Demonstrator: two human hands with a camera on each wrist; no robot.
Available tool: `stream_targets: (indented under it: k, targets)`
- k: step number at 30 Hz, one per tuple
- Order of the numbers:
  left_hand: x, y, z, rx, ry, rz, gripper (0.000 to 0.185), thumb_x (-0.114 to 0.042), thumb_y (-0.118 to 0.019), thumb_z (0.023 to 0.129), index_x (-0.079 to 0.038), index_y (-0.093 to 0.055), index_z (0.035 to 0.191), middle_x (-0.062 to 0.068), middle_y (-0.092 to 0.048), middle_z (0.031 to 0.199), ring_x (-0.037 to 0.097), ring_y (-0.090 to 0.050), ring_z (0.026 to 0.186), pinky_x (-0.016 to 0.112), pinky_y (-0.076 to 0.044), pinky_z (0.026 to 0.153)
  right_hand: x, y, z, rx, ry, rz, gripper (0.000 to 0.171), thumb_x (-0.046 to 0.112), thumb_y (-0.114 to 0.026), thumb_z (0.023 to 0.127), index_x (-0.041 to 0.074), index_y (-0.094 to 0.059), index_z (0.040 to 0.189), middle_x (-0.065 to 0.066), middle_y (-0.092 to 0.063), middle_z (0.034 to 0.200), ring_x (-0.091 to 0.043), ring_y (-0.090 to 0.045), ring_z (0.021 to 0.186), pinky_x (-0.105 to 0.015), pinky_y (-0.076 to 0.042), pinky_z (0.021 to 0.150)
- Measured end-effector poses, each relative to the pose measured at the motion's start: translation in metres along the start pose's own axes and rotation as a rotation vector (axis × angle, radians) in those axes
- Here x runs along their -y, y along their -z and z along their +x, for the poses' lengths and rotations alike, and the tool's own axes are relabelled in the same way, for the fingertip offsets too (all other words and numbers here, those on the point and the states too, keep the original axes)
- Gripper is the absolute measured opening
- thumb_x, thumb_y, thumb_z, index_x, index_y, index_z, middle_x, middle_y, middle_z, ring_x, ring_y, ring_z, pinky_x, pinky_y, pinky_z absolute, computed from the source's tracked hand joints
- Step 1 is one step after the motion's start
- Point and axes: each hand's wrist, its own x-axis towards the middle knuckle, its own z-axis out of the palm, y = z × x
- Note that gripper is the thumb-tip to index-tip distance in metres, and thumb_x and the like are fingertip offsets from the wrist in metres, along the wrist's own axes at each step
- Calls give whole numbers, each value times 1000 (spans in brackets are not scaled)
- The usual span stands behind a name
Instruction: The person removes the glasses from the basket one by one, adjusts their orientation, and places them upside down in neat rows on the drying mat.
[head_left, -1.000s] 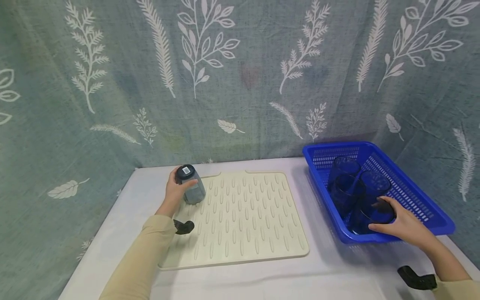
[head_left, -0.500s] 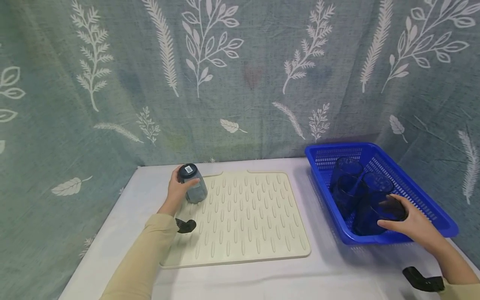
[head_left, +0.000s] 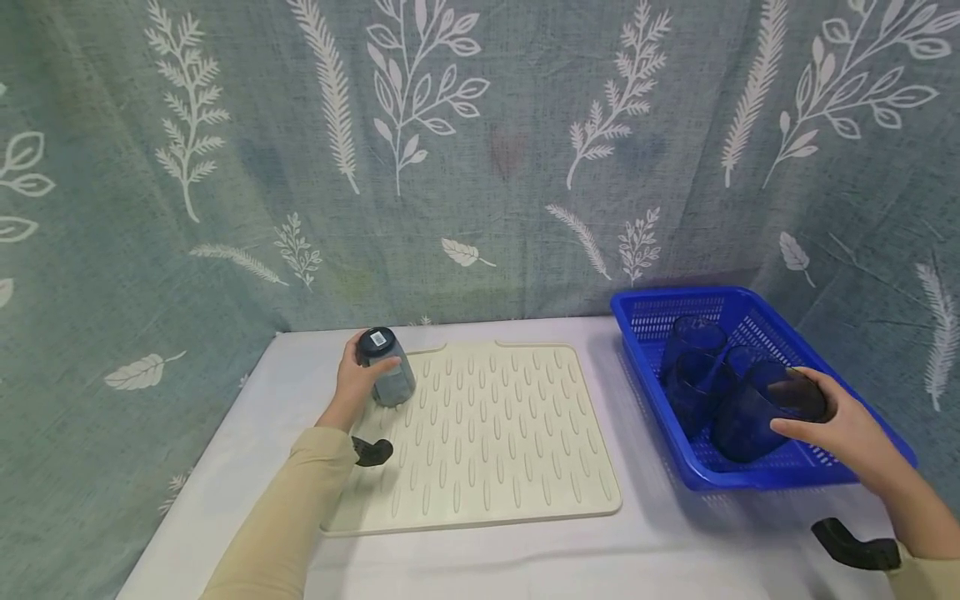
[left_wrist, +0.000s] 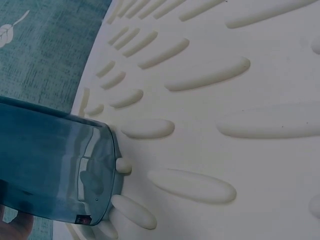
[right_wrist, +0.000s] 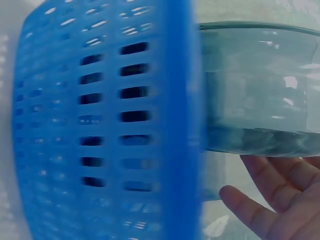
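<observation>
My left hand grips a glass jar with a round black top and a white label. The jar tilts over the cream mat's far left corner; in the left wrist view its lower end meets the mat's ridges. My right hand grips the upper end of another glass jar, tilted inside the blue basket. That end looks dark beside my fingers. In the right wrist view the basket wall hides part of this jar.
More glass jars stand in the basket, among them a far one and a nearer one beside the held jar. A white cloth covers the table. Leaf-patterned fabric hangs behind it.
My right hand has moved slightly right and up, tipping its jar from more upright to clearly tilted. My left hand and its jar stay in place on the mat.
</observation>
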Motion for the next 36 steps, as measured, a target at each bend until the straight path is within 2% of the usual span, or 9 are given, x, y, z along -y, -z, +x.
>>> stream_targets:
  k: [3, 6, 9, 11, 16, 20, 23, 29, 36]
  targets:
    - [0, 0, 0, 3, -2, -4, 87, -24, -72, 80, -14, -16, 146, 8, -21, 150, 23, -15, 140, 39, -15, 113, 5, 3, 2, -31, 19, -16, 88, 30, -61, 87, 2, -1, 146, -39, -18, 138, -53, -30, 114, -61, -38, 78]
    - [1, -1, 0, 1, -3, -1, 87, -25, -72, 80, -14, -16, 146, 8, -20, 151, 23, -15, 140, 39, -15, 113, 12, 6, 4, -81, 35, -40, 86, 29, -62, 87, -1, -7, 145, -37, -28, 132, -22, -48, 100, -38, -47, 71]
    - [1, -1, 1, -4, 3, 8, 87, -27, -72, 79, -15, -16, 146, 7, -20, 151, 23, -14, 140, 38, -15, 114, 19, 10, 6, -131, 53, -39, 83, 28, -62, 87, -3, -11, 144, -34, -33, 127, 10, -40, 84, -16, -42, 60]
    - [1, -1, 1, -2, 5, 10, 88, -28, -71, 80, -15, -15, 146, 7, -18, 151, 23, -13, 140, 38, -14, 114, 21, 13, 8, -157, 67, -30, 81, 27, -62, 87, -1, -13, 145, -30, -37, 123, 19, -33, 79, -10, -38, 57]
    - [0, -1, 0, -3, 10, 13, 87, -27, -71, 80, -16, -15, 146, 7, -19, 151, 23, -14, 140, 40, -14, 114, 3, 22, 27, -202, 121, 10, 76, 26, -61, 88, 11, -17, 147, -17, -44, 119, 18, -37, 83, -14, -40, 65]
    - [1, -1, 0, -3, 7, 14, 88, -27, -71, 80, -16, -15, 147, 7, -19, 151, 23, -14, 140, 40, -14, 114, -11, 27, 42, -242, 169, 97, 69, 22, -61, 88, 21, -23, 146, 8, -50, 113, 12, -44, 87, -13, -40, 68]
    - [2, -2, 0, 1, -4, 7, 88, -27, -71, 80, -15, -16, 146, 8, -20, 151, 23, -14, 140, 39, -13, 114, 1, 29, 41, -252, 197, 157, 66, 18, -60, 88, 21, -26, 144, 19, -49, 105, 10, -47, 88, -7, -36, 63]
    - [1, -3, -3, -3, -27, 7, 85, -26, -70, 82, -15, -16, 146, 8, -19, 151, 24, -13, 140, 40, -13, 114, 54, 31, 28, -188, 239, 161, 59, 16, -56, 91, 21, -28, 143, 25, -46, 103, 13, -46, 88, -4, -36, 67]
    - [2, -3, -4, -4, -28, 3, 86, -27, -68, 83, -17, -13, 147, 7, -15, 152, 22, -9, 141, 37, -12, 114, 83, 25, 35, -139, 231, 181, 56, 17, -53, 93, 16, -28, 142, 27, -45, 102, 13, -45, 90, -5, -36, 69]
